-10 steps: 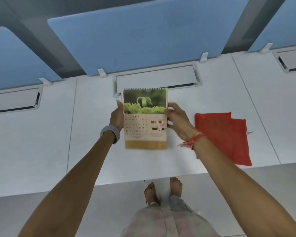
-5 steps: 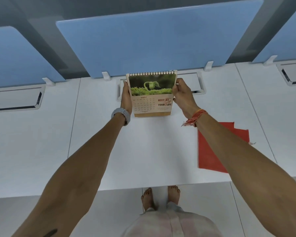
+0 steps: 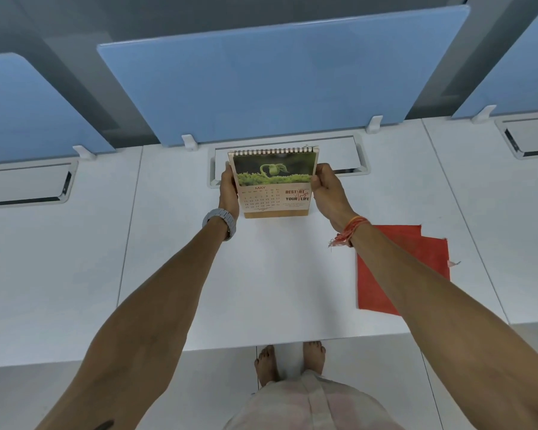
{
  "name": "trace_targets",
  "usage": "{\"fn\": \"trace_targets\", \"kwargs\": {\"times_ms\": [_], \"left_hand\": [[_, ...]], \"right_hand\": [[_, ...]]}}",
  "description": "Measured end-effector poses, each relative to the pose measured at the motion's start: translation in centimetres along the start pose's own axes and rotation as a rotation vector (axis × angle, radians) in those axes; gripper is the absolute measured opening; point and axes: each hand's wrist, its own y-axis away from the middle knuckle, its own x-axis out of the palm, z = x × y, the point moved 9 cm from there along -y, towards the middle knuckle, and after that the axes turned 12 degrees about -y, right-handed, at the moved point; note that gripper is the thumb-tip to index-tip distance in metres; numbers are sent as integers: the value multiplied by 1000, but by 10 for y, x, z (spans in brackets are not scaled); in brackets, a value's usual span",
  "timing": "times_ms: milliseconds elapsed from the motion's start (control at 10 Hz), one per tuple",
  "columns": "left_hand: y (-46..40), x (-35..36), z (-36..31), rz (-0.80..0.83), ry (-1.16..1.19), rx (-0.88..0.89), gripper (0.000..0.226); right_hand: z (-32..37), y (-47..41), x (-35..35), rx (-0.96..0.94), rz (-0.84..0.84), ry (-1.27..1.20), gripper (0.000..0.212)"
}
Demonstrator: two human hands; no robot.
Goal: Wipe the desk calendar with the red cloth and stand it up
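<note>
Far side of the white desk: desk calendar upright, just in front of the cable hatch and the blue partition.
Change over the last second: lifted from flat near mid-desk, carried back toward the partition, tipped up onto its brown base; hardly moved in the last half second.
Meaning for the task: standing-up step apparently near its end; red cloth lying flat on the desk to the right, well apart from the calendar, partly hidden under the right forearm, in neither hand.
Left hand: closed around the calendar's left edge, thumb side toward the printed face, grey watch on the wrist.
Right hand: closed on the right edge, fingers wrapped behind, orange thread at the wrist.
Base contact: probably resting on the desk, though the bottom edge is too foreshortened to confirm full seating.
Facing: MAY page and sprout photo toward the wearer, leaning slightly back.
Long axis: roughly vertical, spiral binding on top, running left to right, parallel to the partition.
Next, as a judgement: let go gently and check that it stays standing.
</note>
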Motion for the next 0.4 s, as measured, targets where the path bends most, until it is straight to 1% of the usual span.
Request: {"fn": "trace_targets", "kwargs": {"times_ms": [100,200,300,400], "left_hand": [[4,-7,2,-33,-32,-32,63],[13,-12,5,-39,-66,-90,58],[27,-20,0,-53,-76,-122,53],[35,-30,-5,-87,-75,-111,47]], "right_hand": [[-9,4,-2,51,-23,-48,16],[-16,13,-6,84,-49,-62,26],[-19,20,-9,100,-78,-53,32],[-7,28,-13,93,-108,-35,31]]}}
